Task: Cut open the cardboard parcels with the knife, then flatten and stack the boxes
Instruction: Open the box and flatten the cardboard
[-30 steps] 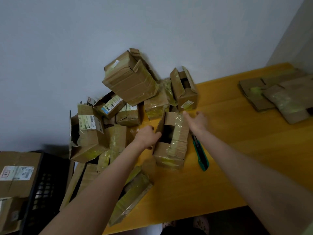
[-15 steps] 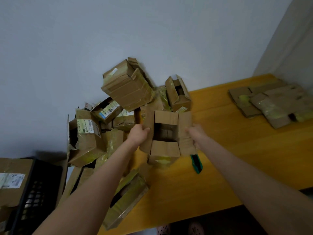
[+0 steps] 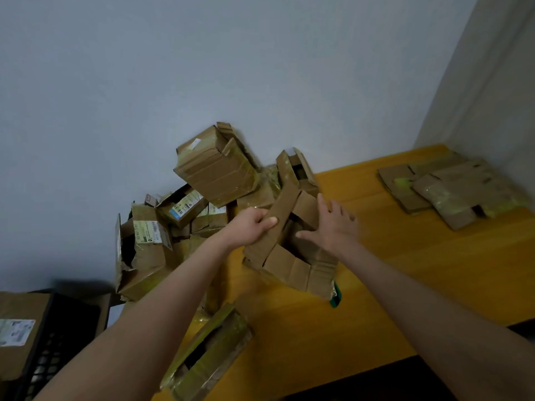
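An opened brown cardboard box with its flaps spread sits tilted on the yellow table. My left hand grips its long left flap, thumb on top. With straight, spread fingers, my right hand presses on the box's right side. Only the green end of the knife shows, poking out from under the box's near right corner. Behind the box, a heap of taped parcels leans against the wall.
Flattened boxes lie stacked at the table's far right. A crushed taped box hangs over the near left table edge. A black crate and a labelled carton stand lower left. A wall corner rises at the right.
The box has been squashed sideways and tilted over the knife. My left hand now grips the long flap, and my right hand has opened flat against the box's right side.
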### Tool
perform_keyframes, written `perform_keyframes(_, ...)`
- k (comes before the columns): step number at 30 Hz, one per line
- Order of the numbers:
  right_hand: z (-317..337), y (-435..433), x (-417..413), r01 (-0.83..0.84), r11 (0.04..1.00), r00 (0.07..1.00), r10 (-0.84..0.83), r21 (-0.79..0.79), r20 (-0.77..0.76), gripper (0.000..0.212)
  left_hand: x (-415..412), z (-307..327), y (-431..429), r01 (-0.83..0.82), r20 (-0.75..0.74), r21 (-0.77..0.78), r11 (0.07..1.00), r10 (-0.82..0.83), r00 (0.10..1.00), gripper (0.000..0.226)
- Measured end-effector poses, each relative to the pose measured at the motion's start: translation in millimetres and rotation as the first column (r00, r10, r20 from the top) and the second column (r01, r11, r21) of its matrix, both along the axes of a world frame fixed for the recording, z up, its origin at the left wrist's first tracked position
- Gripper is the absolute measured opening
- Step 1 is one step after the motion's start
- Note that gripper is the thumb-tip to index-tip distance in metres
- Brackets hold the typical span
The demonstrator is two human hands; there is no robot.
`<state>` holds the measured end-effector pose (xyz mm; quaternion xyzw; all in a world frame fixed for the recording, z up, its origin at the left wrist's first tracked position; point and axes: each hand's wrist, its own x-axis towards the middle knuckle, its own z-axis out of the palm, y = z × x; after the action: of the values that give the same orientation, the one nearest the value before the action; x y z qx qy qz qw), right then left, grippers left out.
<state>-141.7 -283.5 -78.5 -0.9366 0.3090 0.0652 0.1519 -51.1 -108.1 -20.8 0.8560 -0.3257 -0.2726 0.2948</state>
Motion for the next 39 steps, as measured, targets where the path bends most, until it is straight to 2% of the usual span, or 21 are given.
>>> perform_keyframes(2,3,-1,-2,0.065,0.998,0.997,-0.064,-0.012,0.030,0.093,-1,6,-6,0.083,0.078,0.037,0.996,-0.086,0.993,0.029)
perform_keyframes(5,8,-2,-8,-0.006,0.998,0.998,0.010,-0.058,0.065,0.065,7,11,-5,0.097,0.172,0.096,0.991,-0.112,0.979,0.028)
perform_keyframes(7,12,-4,-10,-0.032,0.999,0.986,0.028,0.027,0.164,0.046,15,13,-1,0.063,0.267,0.155,0.986,-0.103,0.958,0.021)
perform_keyframes(9,11,-7,-10,-0.028,0.979,0.961,-0.030,0.203,0.276,0.037,23,9,6,-0.029,0.380,0.158,0.987,-0.034,0.924,0.022)
perform_keyframes(11,8,-8,-10,-0.023,0.953,0.933,-0.088,0.302,0.349,0.038,26,3,14,-0.213,0.459,0.029,0.977,0.176,0.871,0.027)
perform_keyframes(12,6,-9,-10,-0.022,0.945,0.918,-0.110,0.327,0.381,0.038,26,-1,19,-0.329,0.444,-0.080,0.941,0.329,0.834,0.030)
perform_keyframes(14,3,-10,-11,-0.010,0.933,0.892,-0.155,0.360,0.425,0.037,28,-12,26,-0.543,0.229,-0.229,0.808,0.587,0.777,0.051)
perform_keyframes(15,3,-10,-13,-0.006,0.926,0.881,-0.173,0.376,0.440,0.035,28,-17,29,-0.620,0.071,-0.210,0.756,0.645,0.761,0.066)
perform_keyframes(16,4,-10,-15,-0.003,0.922,0.871,-0.188,0.388,0.455,0.033,24,-21,30,-0.654,-0.058,-0.145,0.742,0.654,0.754,0.077)
perform_keyframes(19,10,-7,-23,-0.016,0.903,0.844,-0.218,0.429,0.490,0.029,13,-28,29,-0.609,-0.261,0.005,0.793,0.589,0.765,0.093)
perform_keyframes(22,18,-4,-33,-0.103,0.887,0.837,-0.168,0.451,0.521,0.026,13,-28,21,-0.588,-0.311,-0.011,0.809,0.556,0.771,0.085)
perform_keyframes(25,22,-1,-40,-0.181,0.829,0.821,-0.169,0.529,0.546,0.024,18,-31,16,-0.523,-0.097,0.104,0.846,0.532,0.841,0.071)
perform_keyframes(27,20,-1,-43,-0.204,0.793,0.810,-0.192,0.574,0.554,0.025,19,-33,16,-0.543,-0.021,0.103,0.833,0.547,0.837,0.052)
perform_keyframes(28,18,-2,-44,-0.201,0.776,0.805,-0.216,0.598,0.552,0.025,20,-34,17,-0.555,-0.035,0.062,0.829,0.558,0.829,0.038)
perform_keyframes(30,18,-4,-47,-0.176,0.737,0.791,-0.289,0.653,0.539,0.019,19,-32,21,-0.543,-0.209,-0.045,0.838,0.524,0.826,0.023)
perform_keyframes(32,19,-9,-50,-0.141,0.670,0.770,-0.388,0.729,0.506,0.013,17,-26,25,-0.472,-0.375,-0.135,0.871,0.396,0.838,0.029)
perform_keyframes(35,16,-20,-53,-0.066,0.503,0.758,-0.536,0.862,0.372,0.019,15,-18,33,-0.454,-0.463,-0.212,0.866,0.320,0.827,0.025)
perform_keyframes(37,14,-30,-55,-0.058,0.323,0.761,-0.599,0.945,0.251,0.022,16,-15,41,-0.487,-0.555,-0.257,0.835,0.285,0.781,0.026)
perform_keyframes(39,10,-43,-60,-0.087,0.098,0.812,-0.569,0.991,0.127,0.035,21,-14,48,-0.516,-0.632,-0.299,0.803,0.239,0.738,0.030)
